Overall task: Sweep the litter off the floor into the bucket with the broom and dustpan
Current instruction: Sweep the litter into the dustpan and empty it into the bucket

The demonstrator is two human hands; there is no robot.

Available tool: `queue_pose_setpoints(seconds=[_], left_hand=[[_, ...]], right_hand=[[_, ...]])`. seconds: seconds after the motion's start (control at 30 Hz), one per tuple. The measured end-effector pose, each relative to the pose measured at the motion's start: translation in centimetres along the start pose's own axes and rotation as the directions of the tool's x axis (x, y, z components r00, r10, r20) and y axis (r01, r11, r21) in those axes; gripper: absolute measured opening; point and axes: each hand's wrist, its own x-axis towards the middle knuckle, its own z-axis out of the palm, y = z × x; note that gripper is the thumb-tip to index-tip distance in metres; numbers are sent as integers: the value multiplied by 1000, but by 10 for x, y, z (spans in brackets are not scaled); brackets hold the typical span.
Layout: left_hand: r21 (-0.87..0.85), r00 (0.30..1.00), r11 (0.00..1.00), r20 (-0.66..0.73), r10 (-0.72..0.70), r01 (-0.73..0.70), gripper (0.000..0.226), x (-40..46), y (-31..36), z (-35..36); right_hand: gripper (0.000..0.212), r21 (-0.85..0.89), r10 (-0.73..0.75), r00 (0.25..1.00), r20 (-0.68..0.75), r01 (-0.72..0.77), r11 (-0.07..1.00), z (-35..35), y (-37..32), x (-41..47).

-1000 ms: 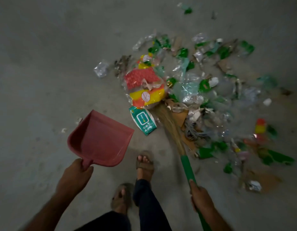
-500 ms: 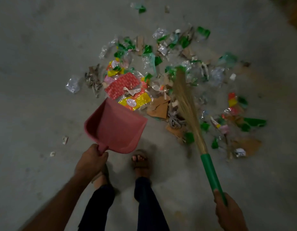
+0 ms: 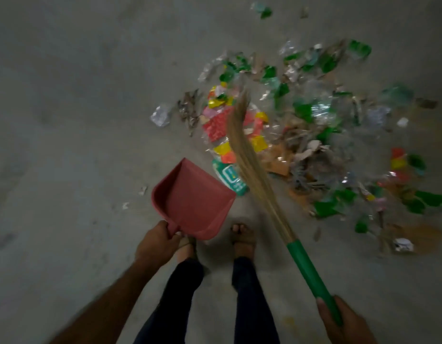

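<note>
A pile of litter [image 3: 314, 135], made of green, red, yellow and clear wrappers and brown scraps, is spread over the grey floor ahead and to the right. My left hand [image 3: 156, 244] grips the short handle of a red dustpan [image 3: 192, 198], whose open mouth faces the pile's near edge beside a teal-and-white packet [image 3: 231, 177]. My right hand [image 3: 344, 321] grips the green handle of a broom [image 3: 306, 271]. Its straw bristles [image 3: 242, 140] lie blurred across the red and yellow wrappers. No bucket is in view.
My two sandalled feet [image 3: 242, 242] and dark trouser legs stand just behind the dustpan. Small white scraps [image 3: 143, 189] lie left of the pan. A stray green piece [image 3: 264, 12] lies far ahead. Bare concrete floor [image 3: 66, 120] spreads to the left.
The broom's bristles have swung left across the pile toward the dustpan. The dustpan has drawn back a little from the red and yellow wrappers, uncovering the teal packet. The view has shifted.
</note>
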Motion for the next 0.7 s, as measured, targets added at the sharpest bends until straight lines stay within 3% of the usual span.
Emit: queue_pose_setpoints(seconds=[0.13,0.27,0.33,0.4,0.47,0.57,0.7], left_hand=[[-48,986,985,40,-163,165,27,-34,-76,6],[-74,942,942,102,-319,327,34,-69,-159,16],[-62,925,928,126,-358,368,35,-81,-196,19],[-42,920,926,133,-368,376,35,-85,-223,20],[-58,913,915,116,-390,398,31,-83,-239,19],[-66,928,926,56,-369,372,26,-69,-250,16],[-92,958,954,26,-285,286,21,-43,-243,11]], right_hand=[[42,-219,-253,954,157,284,934,40,-68,15],[38,-414,-460,842,282,540,733,103,-146,16],[47,-474,-531,799,282,597,647,137,-183,11],[52,-573,-516,808,283,574,585,170,-211,12],[57,-633,-409,856,316,511,582,193,-224,20],[62,-603,-187,933,308,343,720,196,-208,35],[55,-442,-5,974,225,107,891,163,-139,34]])
